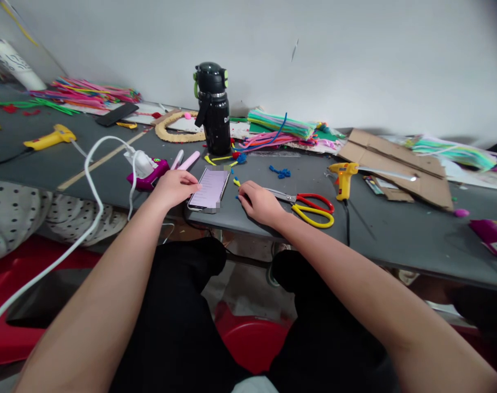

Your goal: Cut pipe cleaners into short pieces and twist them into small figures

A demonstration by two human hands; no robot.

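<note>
My left hand (pixel 178 188) reaches over the left edge of a smartphone (pixel 209 188) lying flat with its screen lit. Its fingers are stretched out, with their tips at the phone's edge. My right hand (pixel 259 203) rests on the table with its fingers curled. Small yellow and blue fuzzy bits (pixel 237 182) show at its fingertips; whether they are gripped is hidden. Just right of that hand lie scissors (pixel 313 210) with one red and one yellow handle. A bent blue pipe-cleaner piece (pixel 280 172) sits behind them, and a yellow one (pixel 219 160) is behind the phone.
A black bottle (pixel 217 123) stands behind the phone. Yellow glue guns (pixel 345 180) lie at both sides. A purple power strip (pixel 152 176) with a white cable (pixel 95 185) is at left. Pipe-cleaner bundles (pixel 283 123) and cardboard (pixel 395 164) line the wall.
</note>
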